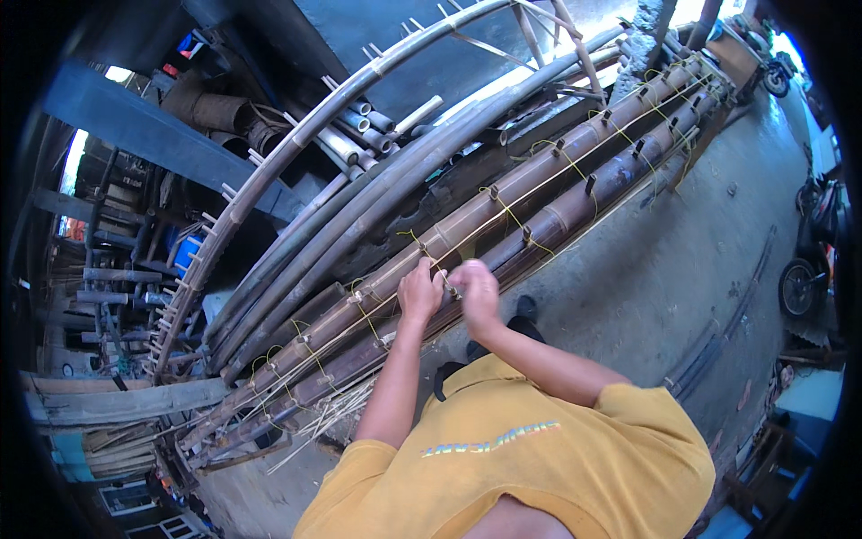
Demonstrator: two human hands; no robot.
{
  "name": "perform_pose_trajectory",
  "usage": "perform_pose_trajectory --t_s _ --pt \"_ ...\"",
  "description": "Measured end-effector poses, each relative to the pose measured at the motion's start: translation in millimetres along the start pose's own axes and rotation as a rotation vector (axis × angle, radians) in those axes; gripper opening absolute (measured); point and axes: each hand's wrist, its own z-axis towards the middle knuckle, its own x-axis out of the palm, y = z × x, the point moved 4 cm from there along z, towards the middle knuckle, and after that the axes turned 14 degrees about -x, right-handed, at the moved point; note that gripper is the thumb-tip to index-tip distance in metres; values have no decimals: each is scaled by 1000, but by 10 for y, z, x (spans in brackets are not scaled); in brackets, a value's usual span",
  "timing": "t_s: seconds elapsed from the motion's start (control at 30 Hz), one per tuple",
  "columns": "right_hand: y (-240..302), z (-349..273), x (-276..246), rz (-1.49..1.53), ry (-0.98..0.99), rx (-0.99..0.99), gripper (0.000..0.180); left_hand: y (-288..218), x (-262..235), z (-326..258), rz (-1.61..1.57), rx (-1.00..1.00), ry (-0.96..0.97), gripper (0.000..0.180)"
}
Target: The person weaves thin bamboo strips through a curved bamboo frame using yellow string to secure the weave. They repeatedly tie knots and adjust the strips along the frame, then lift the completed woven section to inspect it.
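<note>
Two long brown bamboo poles (530, 185) lie side by side, crossed by yellow strings (514, 216). The left hand (420, 293), fingers bent, is at the farther pole's near edge; the right hand (478, 293), curled and blurred, is just beside it, above the nearer pole. Whether either grips string, I cannot tell.

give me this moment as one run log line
left hand: over bamboo poles, at yellow cord | right hand: blurred, close beside left | grip: unclear | other cords: spaced along poles
</note>
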Motion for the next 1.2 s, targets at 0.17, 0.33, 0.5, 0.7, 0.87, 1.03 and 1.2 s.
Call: perform_pose_trajectory --t_s 0.17,0.33,0.5,0.7,0.87,1.03,1.2 --pt "118 386 1123 -772 1208 -222 46 314 221 108 -333 282 -278 26" --pt "-871 1252 669 -1226 1024 -203 60 204 41 126 -232 58 29 35" --pt "623 684 573 -204 1125 103 47 209 -46 35 -129 -21 45 33" --pt "-37 -278 -316 -412 1153 114 45 148 -119 246 -542 104 91 27" --pt "-60 -192 -376 -589 1153 -4 43 -329 -550 1072 -682 -4 10 33" --pt "-24 -387 -164 -718 1267 -175 36 162 -1 1415 -238 -95 -200 34" --pt "-288 -1177 332 37 1092 760 37 575 -664 984 -276 -11 -151 40"
